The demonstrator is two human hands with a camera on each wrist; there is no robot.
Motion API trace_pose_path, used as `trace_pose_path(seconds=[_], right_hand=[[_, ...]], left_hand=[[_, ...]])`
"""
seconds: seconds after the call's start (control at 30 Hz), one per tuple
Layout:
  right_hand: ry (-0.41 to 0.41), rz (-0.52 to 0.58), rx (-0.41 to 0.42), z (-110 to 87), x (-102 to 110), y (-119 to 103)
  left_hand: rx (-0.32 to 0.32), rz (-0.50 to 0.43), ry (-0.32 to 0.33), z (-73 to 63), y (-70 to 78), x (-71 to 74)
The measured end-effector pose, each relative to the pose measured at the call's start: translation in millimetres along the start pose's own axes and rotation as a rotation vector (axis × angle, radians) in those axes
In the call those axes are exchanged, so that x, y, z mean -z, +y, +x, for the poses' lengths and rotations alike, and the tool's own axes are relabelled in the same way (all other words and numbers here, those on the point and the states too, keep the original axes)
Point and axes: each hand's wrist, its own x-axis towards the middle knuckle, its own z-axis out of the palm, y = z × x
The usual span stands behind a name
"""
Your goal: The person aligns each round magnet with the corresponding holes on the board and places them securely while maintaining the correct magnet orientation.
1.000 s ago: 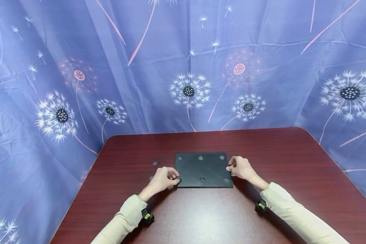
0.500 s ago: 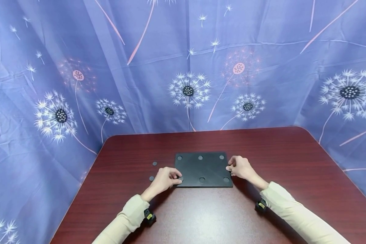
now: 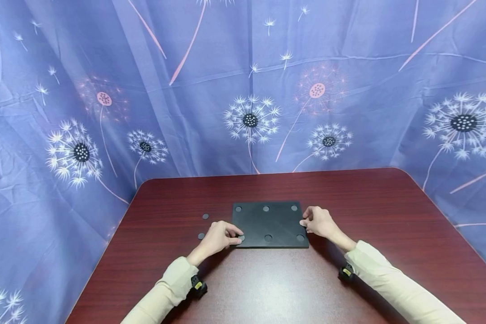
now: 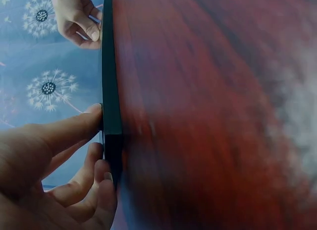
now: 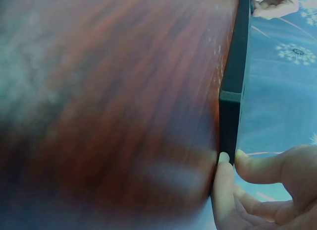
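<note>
A flat black rectangular board lies on the table, with several round spots along its far and near edges. At its near left corner my left hand holds a small dark disc between thumb and fingers. The disc lies over that corner of the board. In the left wrist view the left fingertips are right at the board's top face, and other fingers curl by its side. My right hand pinches the board's right edge; in the right wrist view its thumb and a finger are on either side of it.
Two loose dark discs, a far one and a nearer one, lie on the table left of the board, the nearer beside my left hand. The reddish-brown table ends at a blue dandelion-print curtain.
My left hand has shifted slightly right over the board's corner with the disc, which now shows its face instead of a dark edge. My right hand and the board stay put.
</note>
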Motion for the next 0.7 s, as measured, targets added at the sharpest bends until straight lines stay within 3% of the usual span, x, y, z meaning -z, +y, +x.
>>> trace_pose_path(seconds=[0.7], right_hand=[[-0.009,-0.005,-0.016,-0.1,0.2,0.2]], left_hand=[[0.015,-0.007,-0.037,-0.4,3.5,4.9]])
